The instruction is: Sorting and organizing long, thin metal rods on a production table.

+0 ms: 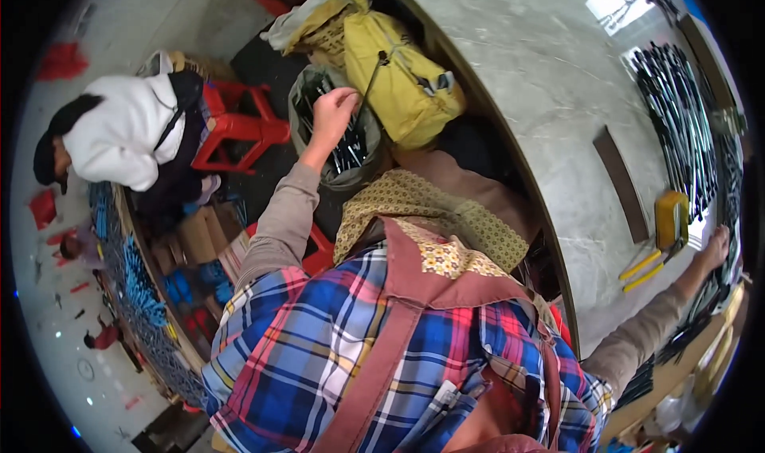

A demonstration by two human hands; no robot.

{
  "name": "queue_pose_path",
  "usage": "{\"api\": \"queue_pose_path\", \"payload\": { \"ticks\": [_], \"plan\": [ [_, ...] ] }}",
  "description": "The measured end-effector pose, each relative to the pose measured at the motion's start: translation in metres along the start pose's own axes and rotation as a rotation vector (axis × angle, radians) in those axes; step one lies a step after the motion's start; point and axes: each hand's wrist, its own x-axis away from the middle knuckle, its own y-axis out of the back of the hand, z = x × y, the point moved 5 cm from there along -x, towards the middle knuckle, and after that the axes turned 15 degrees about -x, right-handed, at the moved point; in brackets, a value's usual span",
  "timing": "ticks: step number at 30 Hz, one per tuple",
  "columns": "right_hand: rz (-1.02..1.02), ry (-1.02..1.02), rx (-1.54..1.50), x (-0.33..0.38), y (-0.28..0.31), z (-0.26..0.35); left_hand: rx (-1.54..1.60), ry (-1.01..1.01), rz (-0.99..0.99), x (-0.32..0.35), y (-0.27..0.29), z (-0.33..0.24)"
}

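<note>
Head view, going left to right: a co-worker in a white top [123,130] sits near a red stool [253,129], and that stool is close to the open grey-green sack [344,180]. If someone shoves the stool, I could see the sack tipping and its dark rods spilling out.

Left hand [331,112] is over the sack's mouth, fingers narrow, looks like it's pinching a thin dark rod [372,77]. That rod slants up across the yellow sack [390,78]; imo it could snag on the fabric there, or swivel, since the grip is only near one end.

Over on the grey table [510,70] there's a dark flat strip [621,182], then a yellow block [671,218] with yellow-handled pliers [640,272] right by it. A careless sleeve might knock those. Loose rods [677,122] lie beyond, and they'd probably roll or tangle if bumped. Right hand [714,251] is by them, can't tell if it's holding anything.
</note>
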Motion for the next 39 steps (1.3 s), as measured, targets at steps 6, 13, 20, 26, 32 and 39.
{"api": "queue_pose_path", "payload": {
  "ticks": [6, 13, 20, 26, 32, 39],
  "plan": [
    [0.334, 0.148, 0.032, 0.199, -0.204, 0.233, -0.202, 0.086, 0.071, 0.016, -0.018, 0.056],
    [1.361, -0.419, -0.127, 0.489, -0.409, 0.278, -0.331, 0.343, -0.13, 0.048, -0.023, 0.201],
    [1.444, -1.108, -0.247, 0.699, -0.568, 0.126, -0.247, 0.673, -0.325, 0.028, -0.037, 0.278],
    [1.128, -0.894, -0.101, 0.753, -0.622, 0.05, 0.212, 0.403, -0.323, -0.021, -0.038, 0.266],
    [0.974, -0.59, -0.414, 0.765, -0.624, 0.062, 0.37, 0.458, -0.232, -0.063, -0.039, 0.288],
    [1.026, -0.452, -0.248, 0.768, -0.663, 0.054, 0.16, 0.4, -0.031, -0.074, -0.043, 0.276]
  ]
}}
